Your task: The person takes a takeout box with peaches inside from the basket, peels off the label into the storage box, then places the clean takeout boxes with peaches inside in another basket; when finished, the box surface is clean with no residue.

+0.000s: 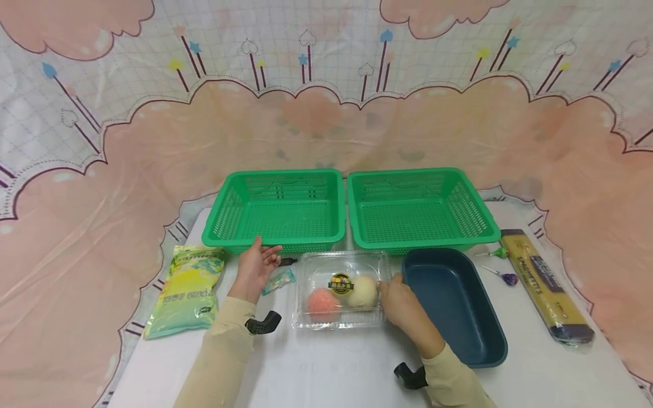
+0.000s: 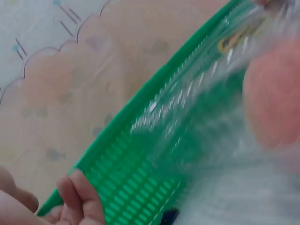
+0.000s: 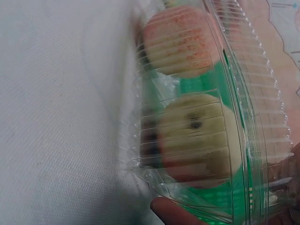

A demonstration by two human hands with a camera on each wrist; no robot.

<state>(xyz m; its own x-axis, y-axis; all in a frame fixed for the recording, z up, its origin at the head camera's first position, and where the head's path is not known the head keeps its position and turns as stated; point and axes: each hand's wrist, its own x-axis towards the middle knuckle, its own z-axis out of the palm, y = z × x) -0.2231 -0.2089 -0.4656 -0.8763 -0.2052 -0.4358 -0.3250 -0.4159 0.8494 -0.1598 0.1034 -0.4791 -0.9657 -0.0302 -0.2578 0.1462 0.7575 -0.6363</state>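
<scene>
A clear plastic clamshell box (image 1: pixel 316 269) lies in front of the green baskets. Through its lid show a pinkish-red round fruit (image 1: pixel 323 305), a pale yellow one (image 1: pixel 363 293) and a black-and-gold sticker (image 1: pixel 340 284). My right hand (image 1: pixel 405 305) grips the box's right edge; in the right wrist view its thumb (image 3: pixel 173 213) is at the box's end. Left of the box, my left hand (image 1: pixel 256 271) hovers at the front rim of the left green basket (image 1: pixel 285 247), fingers loosely bent and holding nothing. Beside it lie a small light-blue packet (image 1: pixel 278 281) and a small dark item (image 1: pixel 287 261).
Another green basket (image 1: pixel 423 245) stands at the back right. A dark blue tub (image 1: pixel 454 306) sits right of the box. Farther right are two lollipops, one green (image 1: pixel 500 253), one purple (image 1: pixel 509 279), and a spaghetti pack (image 1: pixel 546 286). A yellow-green bag (image 1: pixel 189 289) lies left.
</scene>
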